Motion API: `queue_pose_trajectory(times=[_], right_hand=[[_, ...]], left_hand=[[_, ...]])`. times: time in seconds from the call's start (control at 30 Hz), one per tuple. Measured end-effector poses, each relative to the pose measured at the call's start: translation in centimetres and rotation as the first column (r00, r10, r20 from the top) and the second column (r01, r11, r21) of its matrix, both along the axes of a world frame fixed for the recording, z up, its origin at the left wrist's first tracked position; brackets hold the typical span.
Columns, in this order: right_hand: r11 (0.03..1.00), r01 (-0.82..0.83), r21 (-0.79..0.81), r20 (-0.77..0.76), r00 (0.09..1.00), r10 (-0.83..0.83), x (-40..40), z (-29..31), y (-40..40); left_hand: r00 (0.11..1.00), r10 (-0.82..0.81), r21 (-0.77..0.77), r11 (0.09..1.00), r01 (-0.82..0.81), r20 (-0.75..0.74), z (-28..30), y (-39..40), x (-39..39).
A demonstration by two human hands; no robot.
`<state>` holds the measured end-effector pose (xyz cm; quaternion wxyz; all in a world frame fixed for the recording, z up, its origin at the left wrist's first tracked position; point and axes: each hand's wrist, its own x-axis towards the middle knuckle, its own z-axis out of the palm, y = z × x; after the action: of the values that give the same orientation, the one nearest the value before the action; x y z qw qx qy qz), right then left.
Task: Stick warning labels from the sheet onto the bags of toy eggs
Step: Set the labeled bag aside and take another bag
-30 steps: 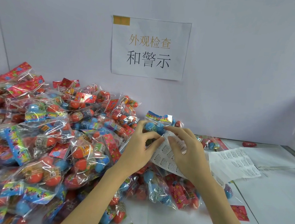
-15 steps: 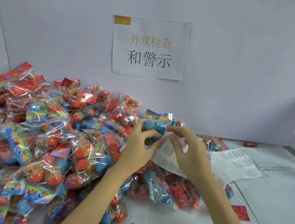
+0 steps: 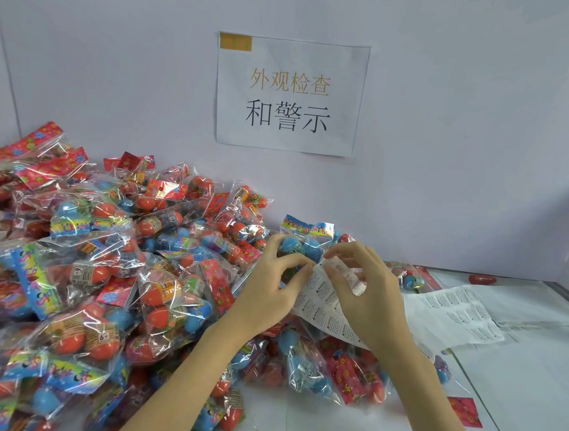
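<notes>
The label sheet point(image 3: 325, 303) hangs between the two hands, above the front of the pile, its long axis running from upper left, near the left thumb, down to lower right under the right wrist. At its upper corner a single warning label point(image 3: 346, 274) curls up off the backing, lying across the right fingers; it looks partly peeled, though whether its far end has come free of the sheet is hard to tell under the fingers.

The right hand point(image 3: 367, 300) pinches that label between thumb and forefinger, the other fingers loosely curled over the sheet. The left hand point(image 3: 271, 288) has its thumb pressed to the sheet's upper left edge and its fingers curled round the bag of blue toy eggs point(image 3: 303, 241) just beyond.

That bag is what the next move turns on: it sits directly behind the top of the sheet, away from the person, touching the left fingers and only just beyond the right fingertips. The right hand carries the label and the left steadies the target, so the label has only a short way forward to go.

Around them spreads the pile of bagged eggs point(image 3: 99, 268), filling the left of the white table point(image 3: 519, 390). A second label sheet point(image 3: 457, 313) lies flat to the right, well apart from the hands.
</notes>
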<state>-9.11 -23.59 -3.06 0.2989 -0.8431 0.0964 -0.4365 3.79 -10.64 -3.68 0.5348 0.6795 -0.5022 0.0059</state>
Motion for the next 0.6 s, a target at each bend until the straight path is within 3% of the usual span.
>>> queue_pose_trajectory(times=[0.2,0.3,0.47,0.6], right_hand=[[0.999,-0.046,0.003,0.036,0.998,0.046,0.1,0.4,0.0],[0.976,-0.137,0.169,0.13,0.985,0.115,-0.1,0.9,0.0],[0.81,-0.3,0.504,0.339,0.931,0.134,-1.1,1.8,-0.6],[0.687,-0.409,0.601,0.38,0.902,0.205,-0.8,1.7,-0.4]], left_hand=[[0.999,0.041,0.047,0.998,-0.041,-0.018,0.1,0.0,0.1],[0.995,0.085,0.034,0.996,-0.084,-0.046,0.1,0.0,0.2],[0.956,0.088,-0.173,0.975,-0.14,-0.279,0.7,0.5,0.5],[0.954,0.084,-0.32,0.931,-0.178,-0.286,0.9,1.0,1.0]])
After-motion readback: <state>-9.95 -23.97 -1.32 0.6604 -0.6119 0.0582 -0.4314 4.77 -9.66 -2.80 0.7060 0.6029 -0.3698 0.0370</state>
